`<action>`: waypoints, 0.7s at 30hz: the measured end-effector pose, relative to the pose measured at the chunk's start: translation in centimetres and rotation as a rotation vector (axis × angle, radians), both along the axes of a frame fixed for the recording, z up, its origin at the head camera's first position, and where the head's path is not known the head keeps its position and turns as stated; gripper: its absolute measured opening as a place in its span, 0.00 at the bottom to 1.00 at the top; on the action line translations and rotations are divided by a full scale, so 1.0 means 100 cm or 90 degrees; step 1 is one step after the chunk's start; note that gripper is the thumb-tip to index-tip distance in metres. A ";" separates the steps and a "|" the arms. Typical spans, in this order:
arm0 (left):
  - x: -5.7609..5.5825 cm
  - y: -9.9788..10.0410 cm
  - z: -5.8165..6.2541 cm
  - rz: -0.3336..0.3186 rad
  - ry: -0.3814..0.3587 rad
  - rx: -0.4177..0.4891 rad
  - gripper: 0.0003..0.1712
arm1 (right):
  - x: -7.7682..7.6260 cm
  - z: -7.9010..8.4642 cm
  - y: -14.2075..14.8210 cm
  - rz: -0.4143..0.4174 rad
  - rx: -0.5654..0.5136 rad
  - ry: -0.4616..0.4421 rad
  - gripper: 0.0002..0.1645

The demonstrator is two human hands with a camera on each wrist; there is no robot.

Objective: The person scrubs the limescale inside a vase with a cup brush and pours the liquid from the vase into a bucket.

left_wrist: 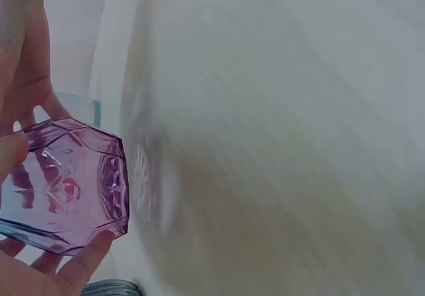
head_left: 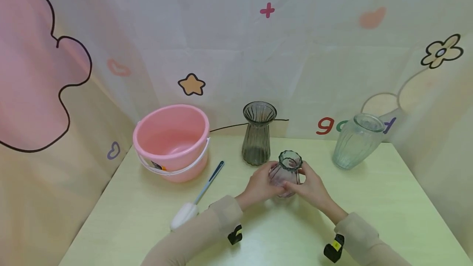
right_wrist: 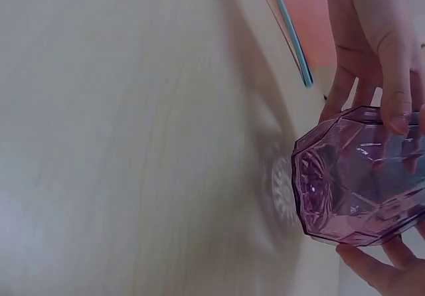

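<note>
A small glass vase (head_left: pixel 283 180), purple in the body with a greenish scalloped rim, is held between both hands near the middle of the table. My left hand (head_left: pixel 260 186) grips its left side, and my right hand (head_left: pixel 312 188) grips the right side, thumbs on the near face. In the left wrist view, the faceted purple body of the vase (left_wrist: pixel 76 183) shows between the two hands. The right wrist view shows the vase's base (right_wrist: pixel 309 190) a little above the tabletop, with its shadow beneath.
Behind the hands stands a dark grey ribbed vase (head_left: pixel 256 143). A tilted-looking clear greenish vase (head_left: pixel 354 145) is at the back right. On the left are a pink bucket (head_left: pixel 177 163) with a white handle and a long-handled white sponge brush (head_left: pixel 184 215). A printed curtain (head_left: pixel 229 69) hangs behind.
</note>
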State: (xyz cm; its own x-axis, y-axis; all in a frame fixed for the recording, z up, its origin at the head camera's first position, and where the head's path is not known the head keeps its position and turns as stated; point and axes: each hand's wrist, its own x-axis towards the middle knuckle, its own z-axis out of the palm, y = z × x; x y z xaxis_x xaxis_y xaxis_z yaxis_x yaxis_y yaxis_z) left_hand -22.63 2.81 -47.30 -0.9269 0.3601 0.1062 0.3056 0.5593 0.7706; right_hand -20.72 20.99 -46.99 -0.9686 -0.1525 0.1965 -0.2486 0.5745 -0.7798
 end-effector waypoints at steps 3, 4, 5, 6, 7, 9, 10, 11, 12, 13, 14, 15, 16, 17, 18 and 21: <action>0.009 -0.013 0.000 0.003 0.015 -0.012 0.41 | 0.006 0.001 -0.011 0.019 -0.017 0.008 0.41; 0.011 -0.017 0.000 0.002 0.019 -0.014 0.40 | 0.008 0.002 -0.015 0.025 -0.024 0.007 0.40; 0.014 -0.021 0.000 -0.001 0.023 -0.012 0.40 | 0.010 0.003 -0.018 0.029 -0.028 0.006 0.39; 0.017 -0.026 0.000 -0.003 0.026 -0.013 0.40 | 0.013 0.004 -0.022 0.035 -0.034 0.004 0.39; 0.019 -0.030 0.000 -0.006 0.027 -0.011 0.40 | 0.015 0.006 -0.026 0.039 -0.036 0.001 0.38; 0.023 -0.038 0.001 -0.011 0.021 -0.006 0.40 | 0.021 0.010 -0.034 0.046 -0.040 -0.004 0.37; 0.025 -0.043 0.001 -0.013 0.019 -0.004 0.40 | 0.024 0.014 -0.039 0.053 -0.042 -0.004 0.36; 0.027 -0.047 0.002 -0.015 0.016 -0.004 0.40 | 0.027 0.018 -0.043 0.056 -0.041 -0.004 0.36; 0.029 -0.050 0.002 -0.016 0.013 -0.004 0.40 | 0.030 0.022 -0.047 0.061 -0.042 -0.003 0.36; 0.030 -0.054 0.002 -0.018 0.012 -0.003 0.40 | 0.033 0.026 -0.051 0.065 -0.042 -0.004 0.35; 0.032 -0.057 0.002 -0.019 0.012 -0.005 0.40 | 0.035 0.029 -0.055 0.069 -0.043 -0.002 0.35; 0.033 -0.060 0.001 -0.020 0.015 -0.008 0.40 | 0.038 0.032 -0.058 0.072 -0.042 0.000 0.35; 0.034 -0.062 0.001 -0.020 0.017 -0.011 0.40 | 0.039 0.033 -0.060 0.075 -0.040 0.003 0.34; 0.035 -0.065 0.001 -0.020 0.020 -0.012 0.40 | 0.040 0.033 -0.062 0.077 -0.041 0.004 0.34; 0.036 -0.066 0.000 -0.020 0.023 -0.013 0.41 | 0.040 0.032 -0.064 0.081 -0.044 0.008 0.34; 0.039 -0.071 -0.001 -0.020 0.026 -0.014 0.41 | 0.038 0.021 -0.065 0.088 -0.054 0.014 0.35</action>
